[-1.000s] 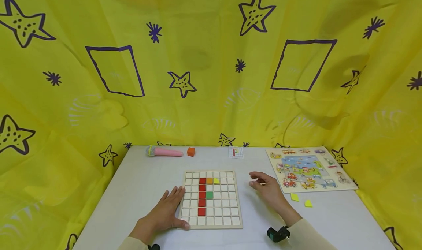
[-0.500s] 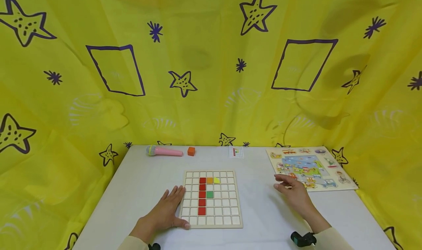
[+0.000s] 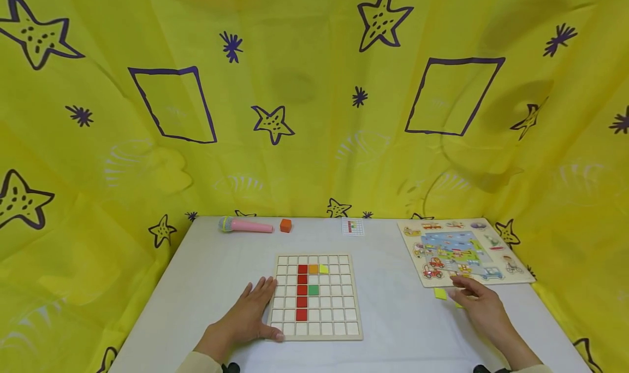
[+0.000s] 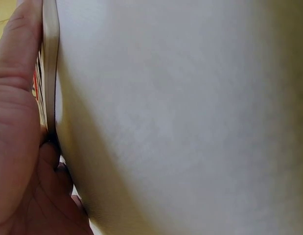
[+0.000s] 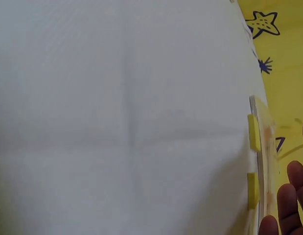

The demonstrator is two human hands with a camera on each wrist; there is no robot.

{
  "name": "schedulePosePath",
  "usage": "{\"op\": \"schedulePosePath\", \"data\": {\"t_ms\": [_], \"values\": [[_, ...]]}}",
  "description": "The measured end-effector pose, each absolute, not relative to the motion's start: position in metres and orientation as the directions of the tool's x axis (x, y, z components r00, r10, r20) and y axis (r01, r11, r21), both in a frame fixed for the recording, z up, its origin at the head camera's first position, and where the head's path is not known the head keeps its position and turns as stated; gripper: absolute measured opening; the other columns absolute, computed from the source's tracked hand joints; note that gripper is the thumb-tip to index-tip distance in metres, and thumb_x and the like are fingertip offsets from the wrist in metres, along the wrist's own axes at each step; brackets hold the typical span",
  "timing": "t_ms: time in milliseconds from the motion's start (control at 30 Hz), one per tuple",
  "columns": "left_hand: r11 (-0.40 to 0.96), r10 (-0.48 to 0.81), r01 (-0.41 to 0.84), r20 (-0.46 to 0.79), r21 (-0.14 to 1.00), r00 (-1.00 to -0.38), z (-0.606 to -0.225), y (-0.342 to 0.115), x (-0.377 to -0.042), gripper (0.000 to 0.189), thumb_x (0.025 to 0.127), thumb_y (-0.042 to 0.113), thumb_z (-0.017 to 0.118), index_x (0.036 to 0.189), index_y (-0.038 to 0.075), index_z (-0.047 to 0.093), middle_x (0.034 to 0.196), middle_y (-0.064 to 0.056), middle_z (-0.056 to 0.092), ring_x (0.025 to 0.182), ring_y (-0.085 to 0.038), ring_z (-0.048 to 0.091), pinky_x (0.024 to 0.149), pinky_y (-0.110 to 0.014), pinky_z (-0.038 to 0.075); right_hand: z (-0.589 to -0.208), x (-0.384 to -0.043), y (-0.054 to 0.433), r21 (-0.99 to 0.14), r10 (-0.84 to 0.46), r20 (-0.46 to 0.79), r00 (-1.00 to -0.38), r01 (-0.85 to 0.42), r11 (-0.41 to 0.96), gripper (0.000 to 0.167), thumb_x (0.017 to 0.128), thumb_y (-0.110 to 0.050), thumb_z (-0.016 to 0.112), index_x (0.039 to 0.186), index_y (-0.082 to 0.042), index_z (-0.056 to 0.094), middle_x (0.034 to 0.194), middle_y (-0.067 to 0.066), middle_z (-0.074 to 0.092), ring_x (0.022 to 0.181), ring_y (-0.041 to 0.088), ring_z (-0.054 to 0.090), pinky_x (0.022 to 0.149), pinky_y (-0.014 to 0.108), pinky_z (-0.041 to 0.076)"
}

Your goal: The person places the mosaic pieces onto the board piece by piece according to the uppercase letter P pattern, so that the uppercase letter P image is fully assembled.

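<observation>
A wooden grid board (image 3: 339,314) lies in the middle of the table. Red tiles (image 3: 302,290) form a column on it, with an orange tile (image 3: 313,269), a yellow piece (image 3: 324,268) and a green tile (image 3: 313,290) alongside. My left hand (image 3: 245,314) rests at the board's left edge, fingers straight and thumb on its near corner. My right hand (image 3: 484,309) hovers with relaxed fingers by two loose yellow pieces, holding nothing. The farther yellow piece (image 3: 440,293) shows past my fingertips; the nearer yellow piece (image 3: 460,306) is mostly hidden behind the hand.
A picture puzzle board (image 3: 521,276) lies just beyond my right hand. Along the back of the table are a pink toy microphone (image 3: 250,226), an orange cube (image 3: 285,225) and a small pattern card (image 3: 352,226). Yellow cloth (image 3: 314,165) hangs around the table.
My right hand has moved right from beside the grid board, past the puzzle board's near corner, and come down toward the loose yellow pieces. My left hand has stayed at the grid board.
</observation>
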State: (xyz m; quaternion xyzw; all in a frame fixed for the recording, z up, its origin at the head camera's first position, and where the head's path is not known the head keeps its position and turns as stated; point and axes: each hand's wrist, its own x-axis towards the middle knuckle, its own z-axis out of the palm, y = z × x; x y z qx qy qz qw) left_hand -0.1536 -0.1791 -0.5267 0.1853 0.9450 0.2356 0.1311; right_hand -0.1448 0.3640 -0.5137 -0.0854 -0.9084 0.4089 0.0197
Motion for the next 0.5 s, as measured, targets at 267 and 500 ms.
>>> {"op": "schedulePosePath", "data": {"t_ms": [267,500], "values": [[0.828,0.411,0.289,-0.168,0.481,-0.896,-0.528,-0.179,-0.154,0.132,0.067,0.067,0.089,0.164,0.0,0.03,0.173,-0.019,0.028,0.163,-0.041,0.018,0.131,-0.065,0.012,-0.523,-0.14,0.38,-0.624,0.171,-0.111,-0.979,0.203,0.754,0.058,0.098,-0.033,0.075,0.141,0.003,0.061,0.132,0.027,0.067,0.103,0.019,0.06,0.081,0.031,0.049],[0.823,0.413,0.288,-0.166,0.489,-0.896,-0.526,-0.179,-0.153,0.132,0.067,0.066,0.089,0.164,-0.001,0.03,0.172,-0.02,0.029,0.162,-0.041,0.018,0.131,-0.065,0.012,-0.53,-0.139,0.378,-0.6,0.181,-0.124,-0.976,0.219,0.77,0.055,0.095,-0.028,0.077,0.137,0.003,0.062,0.13,0.027,0.067,0.104,0.027,0.058,0.082,0.035,0.046]]}}
